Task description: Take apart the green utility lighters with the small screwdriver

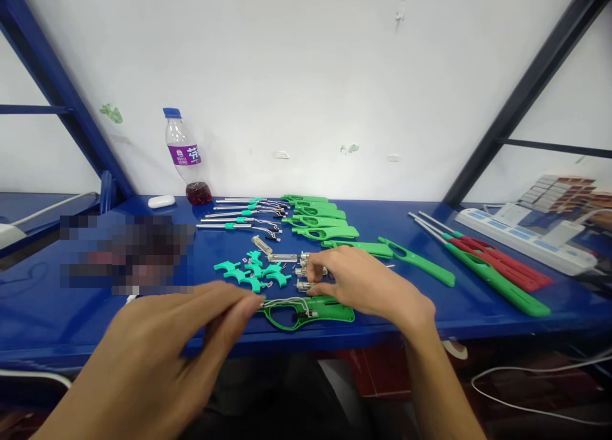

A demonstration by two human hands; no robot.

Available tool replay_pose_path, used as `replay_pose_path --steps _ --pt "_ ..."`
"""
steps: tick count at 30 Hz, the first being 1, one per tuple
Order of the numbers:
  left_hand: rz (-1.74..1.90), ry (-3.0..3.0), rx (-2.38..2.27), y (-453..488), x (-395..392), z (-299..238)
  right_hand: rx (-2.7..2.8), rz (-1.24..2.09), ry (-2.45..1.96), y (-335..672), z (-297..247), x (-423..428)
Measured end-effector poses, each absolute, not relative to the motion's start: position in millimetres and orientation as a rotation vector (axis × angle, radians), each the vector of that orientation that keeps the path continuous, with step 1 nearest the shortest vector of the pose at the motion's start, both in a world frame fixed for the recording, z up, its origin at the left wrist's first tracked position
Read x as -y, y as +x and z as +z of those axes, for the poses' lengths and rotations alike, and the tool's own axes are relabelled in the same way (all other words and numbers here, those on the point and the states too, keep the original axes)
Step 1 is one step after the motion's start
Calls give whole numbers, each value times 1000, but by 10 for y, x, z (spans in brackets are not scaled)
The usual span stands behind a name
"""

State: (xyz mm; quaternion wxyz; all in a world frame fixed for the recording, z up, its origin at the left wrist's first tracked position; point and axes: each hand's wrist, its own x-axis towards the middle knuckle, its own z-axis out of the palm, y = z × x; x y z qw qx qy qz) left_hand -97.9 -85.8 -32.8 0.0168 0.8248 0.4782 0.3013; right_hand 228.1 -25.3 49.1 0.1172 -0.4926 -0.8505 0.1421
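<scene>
My left hand is closed, its thumb and index fingertips pinched at the narrow end of a green lighter shell near the table's front edge. Thin wires run from those fingertips across the shell to a small black piece; whatever else lies inside the pinch is hidden. My right hand curls over small clear fuel tanks with metal ends, thumb and index finger closing on one clear fuel tank. More clear tanks lie just beyond. Several teal triggers are piled between the hands.
Metal lighter tubes with wires and green shells lie in rows behind. At right are long green and red lighters and a white power strip. A drink bottle and white case stand back left.
</scene>
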Motion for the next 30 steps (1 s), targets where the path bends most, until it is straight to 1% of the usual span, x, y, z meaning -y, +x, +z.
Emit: replay_pose_path --steps 2,4,6,9,12,18,23,30 --pt "809 2640 -1495 -704 596 123 2484 405 -1448 2282 516 259" --pt "764 2727 -1359 -549 426 323 2468 378 -1463 2306 554 287" --pt "648 2727 -1365 -522 351 296 2452 378 -1494 2355 588 336" --pt "464 2666 -1387 -584 329 100 2435 488 -1608 2443 600 430" --pt "372 2613 -1359 -608 304 5 2427 556 -1776 2481 580 504" --pt "395 2685 -1249 -534 291 135 2380 563 -1890 2419 600 558" --pt "425 2736 -1204 -497 374 249 2382 531 -1902 2431 563 561" --pt "458 2751 -1220 -478 383 257 2381 524 -1894 2429 550 578"
